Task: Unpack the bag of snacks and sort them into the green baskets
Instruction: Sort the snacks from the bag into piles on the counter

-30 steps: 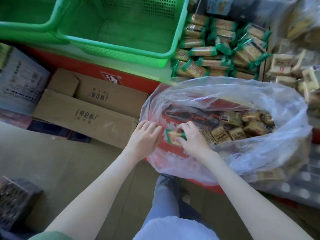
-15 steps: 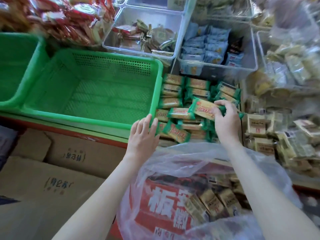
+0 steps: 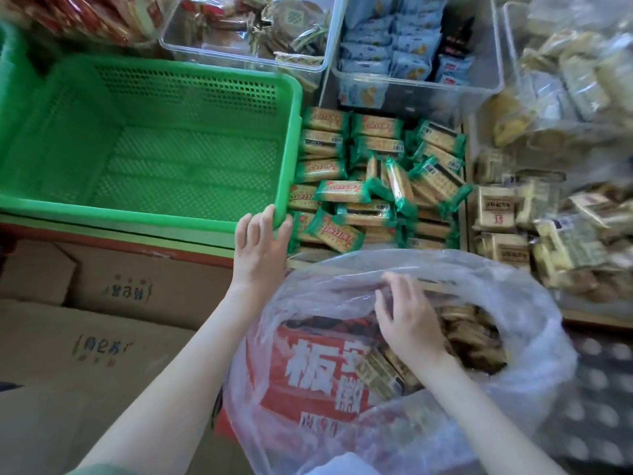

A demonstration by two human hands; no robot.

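A clear plastic bag (image 3: 534, 341) of brown-wrapped snacks (image 3: 476, 341) lies open at the lower right, over a red printed box (image 3: 308, 368). My right hand (image 3: 407, 320) reaches into the bag's mouth, fingers spread, holding nothing. My left hand (image 3: 262, 245) rests with its fingertips on the near right corner of an empty green basket (image 3: 287, 138). A pile of green-wrapped cracker packs (image 3: 373, 186) lies just right of that basket. A second green basket (image 3: 13, 63) shows at the far left edge.
Clear bins at the back hold blue packs (image 3: 394, 46) and brown wrapped sweets (image 3: 274, 29). Beige-wrapped snack packs (image 3: 513, 214) are heaped on the right. Cardboard boxes (image 3: 113, 303) stand below the shelf edge on the left.
My right hand let go of a green-wrapped pack on the pile and came back down into the bag. My left hand moved slightly onto the basket's corner.
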